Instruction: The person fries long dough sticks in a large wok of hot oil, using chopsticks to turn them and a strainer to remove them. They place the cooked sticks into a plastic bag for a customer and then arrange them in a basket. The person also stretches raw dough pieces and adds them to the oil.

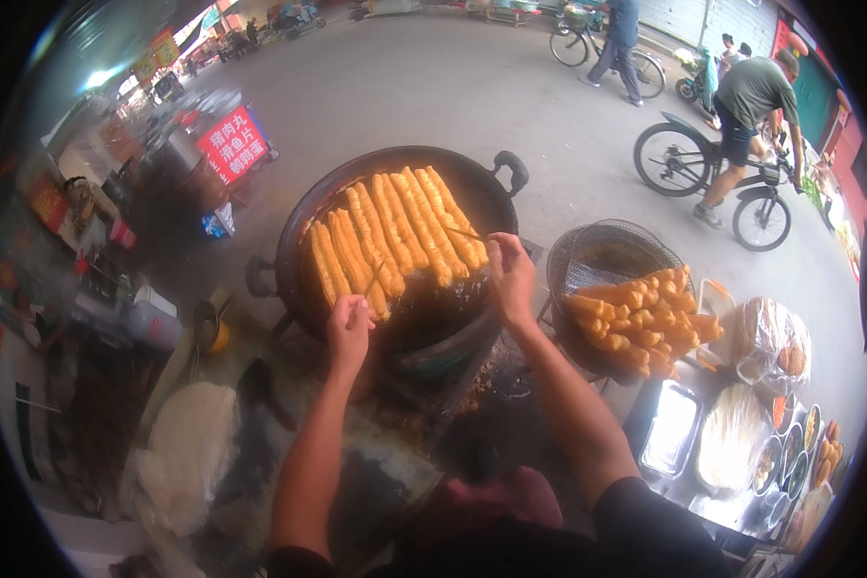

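Note:
Several golden fried dough sticks float side by side in dark oil in a large round wok with two loop handles. My left hand holds a thin stick over the lower left of the row, its tip by the dough sticks. Above the wok's right side, my right hand grips another thin stick, which reaches over the rightmost dough stick. To the right, a round wire basket holds a heap of browned dough sticks.
A metal tray, a plastic-covered container and small bowls stand at the lower right. Pale dough under plastic lies at the lower left. Beyond the wok, a person rides a bicycle and another person walks beside one.

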A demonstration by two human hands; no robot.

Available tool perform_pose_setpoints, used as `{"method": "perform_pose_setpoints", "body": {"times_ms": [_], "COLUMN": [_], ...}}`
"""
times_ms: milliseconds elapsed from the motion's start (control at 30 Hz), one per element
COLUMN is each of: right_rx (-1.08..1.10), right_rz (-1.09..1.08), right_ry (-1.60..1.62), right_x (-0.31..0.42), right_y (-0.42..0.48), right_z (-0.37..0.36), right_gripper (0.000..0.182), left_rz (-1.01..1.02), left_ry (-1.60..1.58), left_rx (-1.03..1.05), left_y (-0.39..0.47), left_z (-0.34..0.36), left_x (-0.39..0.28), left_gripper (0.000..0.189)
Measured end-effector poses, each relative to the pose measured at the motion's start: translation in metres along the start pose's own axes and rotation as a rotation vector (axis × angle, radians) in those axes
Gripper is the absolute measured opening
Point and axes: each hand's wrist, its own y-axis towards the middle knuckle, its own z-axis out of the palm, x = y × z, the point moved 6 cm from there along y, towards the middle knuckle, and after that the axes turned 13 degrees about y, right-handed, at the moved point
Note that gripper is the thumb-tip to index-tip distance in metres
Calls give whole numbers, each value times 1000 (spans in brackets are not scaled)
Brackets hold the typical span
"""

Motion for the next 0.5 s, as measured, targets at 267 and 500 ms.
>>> {"method": "perform_pose_setpoints", "body": {"times_ms": [267,500], "right_rx": [48,-72], "right_rz": [8,-193], "right_ry": [-62,-92], "right_x": [13,16], "right_y": [-11,-23], "right_z": [-4,-27], "right_gripper": [13,12], "left_rz": [67,-39], "left_ry": [27,-25], "left_rx": [96,133], "left_y": [-7,-22], "left_z": [30,23], "left_x": [-24,3], "left_gripper": [18,21]}}
